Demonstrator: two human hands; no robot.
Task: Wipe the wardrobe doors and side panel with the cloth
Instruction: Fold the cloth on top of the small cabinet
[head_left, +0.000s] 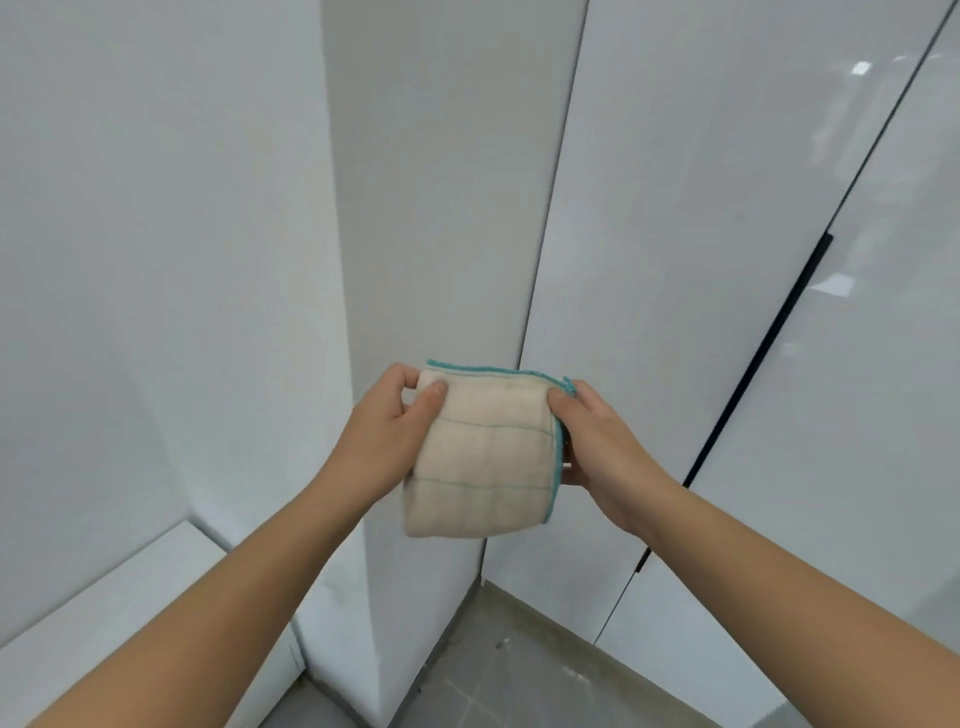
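A folded cream cloth (485, 457) with a teal hem and thin teal lines hangs in the air in front of me. My left hand (387, 431) pinches its upper left corner, thumb on the front. My right hand (597, 441) pinches its right edge near the top corner. Behind the cloth stands the white wardrobe: its matte side panel (441, 182) faces me at the centre, and its glossy doors (701, 260) run off to the right, with a long black handle (763, 358) along the gap between two doors. The cloth touches no panel.
A plain white wall (156, 234) fills the left. A low white surface (104, 623) sits at the lower left beside the wardrobe's side. Grey tiled floor (519, 675) shows at the bottom centre.
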